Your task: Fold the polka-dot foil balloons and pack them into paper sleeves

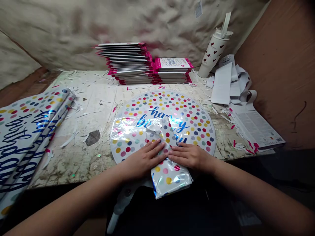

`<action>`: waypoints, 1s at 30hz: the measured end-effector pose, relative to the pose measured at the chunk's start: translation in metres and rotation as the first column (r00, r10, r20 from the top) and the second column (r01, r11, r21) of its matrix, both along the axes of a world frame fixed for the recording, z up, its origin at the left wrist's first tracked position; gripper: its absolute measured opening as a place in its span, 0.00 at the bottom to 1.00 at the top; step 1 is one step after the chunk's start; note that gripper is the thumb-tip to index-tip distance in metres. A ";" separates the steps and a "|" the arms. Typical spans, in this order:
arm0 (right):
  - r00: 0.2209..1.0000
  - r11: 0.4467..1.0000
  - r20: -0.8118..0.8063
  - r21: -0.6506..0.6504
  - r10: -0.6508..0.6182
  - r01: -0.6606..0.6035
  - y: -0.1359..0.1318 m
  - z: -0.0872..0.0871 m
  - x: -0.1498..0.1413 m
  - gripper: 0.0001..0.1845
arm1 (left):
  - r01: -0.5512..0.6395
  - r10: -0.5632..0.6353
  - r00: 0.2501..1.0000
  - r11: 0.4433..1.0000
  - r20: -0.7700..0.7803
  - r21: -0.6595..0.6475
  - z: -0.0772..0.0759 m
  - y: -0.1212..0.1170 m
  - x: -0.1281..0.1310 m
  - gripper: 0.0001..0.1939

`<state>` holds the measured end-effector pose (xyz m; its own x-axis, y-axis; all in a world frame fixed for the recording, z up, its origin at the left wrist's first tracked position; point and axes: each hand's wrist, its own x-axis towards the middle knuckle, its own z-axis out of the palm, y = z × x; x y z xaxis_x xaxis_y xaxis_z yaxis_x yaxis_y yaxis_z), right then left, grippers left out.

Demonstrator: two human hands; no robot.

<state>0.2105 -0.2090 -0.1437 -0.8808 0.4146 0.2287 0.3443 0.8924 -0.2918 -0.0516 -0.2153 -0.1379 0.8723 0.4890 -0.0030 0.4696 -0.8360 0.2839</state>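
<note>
A round foil balloon [162, 121] with multicoloured polka dots and blue "happy birthday" lettering lies flat on the worn work table [81, 157]. Its near part is folded into a crumpled, dotted strip [169, 177] that overhangs the table's front edge. My left hand [145, 159] and my right hand [189, 156] press flat on this fold from either side, fingers extended and fingertips almost meeting. Neither hand grips the foil. Part of the lettering is hidden under the fold.
A pile of matching foil balloons [24, 141] lies at the left. Two stacks of pink-edged packets [128, 62] stand at the back, beside a heart-patterned tumbler [213, 52]. Printed sheets [256, 127] and white paper strips [222, 83] lie at the right, with scraps across the table.
</note>
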 end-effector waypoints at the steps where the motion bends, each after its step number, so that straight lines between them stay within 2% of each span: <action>1: 1.000 0.998 0.003 -0.063 -0.009 0.010 0.000 0.003 -0.001 0.18 | -0.012 0.011 1.000 1.000 0.028 0.019 0.000 -0.004 -0.003 0.24; 3: 0.996 0.972 -0.014 -0.219 -0.087 0.082 0.003 0.010 -0.001 0.15 | -0.077 0.076 0.990 0.997 0.123 0.008 0.001 -0.011 -0.007 0.21; 4: 0.990 0.942 -0.017 -0.310 -0.144 0.131 0.006 0.013 -0.002 0.15 | -0.135 0.141 0.974 0.990 0.178 -0.044 0.003 -0.012 -0.008 0.19; 5: 0.977 0.895 -0.009 -0.404 -0.212 0.190 0.011 0.016 -0.003 0.14 | -0.212 0.238 0.947 0.967 0.217 -0.138 0.007 -0.011 -0.008 0.17; 6: 0.956 0.828 0.018 -0.495 -0.294 0.263 0.017 0.018 -0.006 0.12 | -0.307 0.369 0.902 0.913 0.223 -0.270 0.011 -0.008 -0.007 0.15; 7: 0.919 0.736 0.070 -0.577 -0.389 0.355 0.025 0.020 -0.008 0.10 | -0.403 0.515 0.837 0.808 0.183 -0.431 0.015 -0.001 -0.006 0.13; 8: 0.869 0.629 0.138 -0.637 -0.475 0.445 0.032 0.022 -0.012 0.09 | -0.485 0.661 0.745 0.630 0.091 -0.606 0.019 0.007 -0.003 0.11; 9: 0.813 0.527 0.207 -0.670 -0.544 0.523 0.040 0.023 -0.016 0.11 | -0.527 0.767 0.640 0.399 -0.041 -0.750 0.023 0.016 0.000 0.11; 10: 0.760 0.443 0.264 -0.682 -0.594 0.583 0.047 0.024 -0.019 0.13 | -0.526 0.822 0.540 0.162 -0.181 -0.835 0.026 0.026 0.003 0.11; 11: 0.714 0.382 0.302 -0.680 -0.631 0.625 0.052 0.024 -0.023 0.16 | -0.493 0.833 0.466 -0.034 -0.297 -0.869 0.028 0.035 0.005 0.12; 12: 0.677 0.365 0.305 -0.658 -0.670 0.659 0.055 0.024 -0.026 0.18 | -0.454 0.828 0.417 -0.168 -0.375 -0.875 0.029 0.043 0.008 0.12; 13: 0.649 0.398 0.265 -0.609 -0.713 0.686 0.055 0.024 -0.030 0.20 | -0.425 0.820 0.392 -0.242 -0.418 -0.872 0.029 0.049 0.010 0.12; 14: 0.640 0.471 0.193 -0.529 -0.744 0.706 0.054 0.023 -0.033 0.21 | -0.413 0.818 0.380 -0.269 -0.433 -0.870 0.029 0.053 0.012 0.11; 15: 0.649 0.557 0.114 -0.416 -0.752 0.719 0.052 0.021 -0.037 0.22 | -0.406 0.819 0.377 -0.273 -0.432 -0.872 0.029 0.056 0.013 0.09; 16: 0.684 0.646 0.055 -0.284 -0.727 0.709 0.048 0.018 -0.041 0.22 | -0.394 0.820 0.371 -0.285 -0.435 -0.874 0.030 0.056 0.013 0.08; 18: 0.784 0.780 0.075 -0.079 -0.616 0.620 0.042 0.010 -0.048 0.24 | -0.370 0.824 0.358 -0.306 -0.439 -0.877 0.033 0.053 0.011 0.07; 19: 0.814 0.818 0.143 -0.050 -0.563 0.574 0.040 0.005 -0.052 0.26 | -0.363 0.829 0.352 -0.307 -0.435 -0.880 0.036 0.050 0.007 0.07; 22: 0.818 0.840 0.290 -0.079 -0.496 0.537 0.040 -0.007 -0.057 0.30 | -0.304 0.882 0.286 -0.288 -0.375 -0.908 0.049 0.038 -0.013 0.07; 23: 0.814 0.837 0.306 -0.088 -0.494 0.541 0.041 -0.009 -0.057 0.30 | -0.267 0.899 0.243 -0.299 -0.365 -0.916 0.054 0.034 -0.020 0.09; 25: 0.809 0.832 0.317 -0.098 -0.495 0.547 0.044 -0.010 -0.056 0.30 | -0.189 0.900 0.174 -0.367 -0.399 -0.911 0.061 0.027 -0.030 0.12; 26: 0.808 0.830 0.318 -0.102 -0.495 0.549 0.044 -0.009 -0.056 0.30 | -0.161 0.883 0.170 -0.413 -0.437 -0.897 0.063 0.025 -0.031 0.13; 28: 0.810 0.829 0.316 -0.111 -0.494 0.549 0.042 -0.007 -0.058 0.30 | -0.154 0.839 0.208 -0.480 -0.503 -0.864 0.061 0.026 -0.026 0.12; 30: 0.816 0.830 0.304 -0.121 -0.491 0.544 0.040 -0.004 -0.062 0.30 | -0.197 0.806 0.259 -0.496 -0.533 -0.846 0.056 0.032 -0.013 0.11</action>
<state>0.1488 -0.1689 -0.1481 -0.5378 0.8368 -0.1023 0.8230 0.4948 -0.2789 -0.0647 -0.1833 -0.0815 0.1326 0.4593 -0.8783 0.0175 0.8849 0.4654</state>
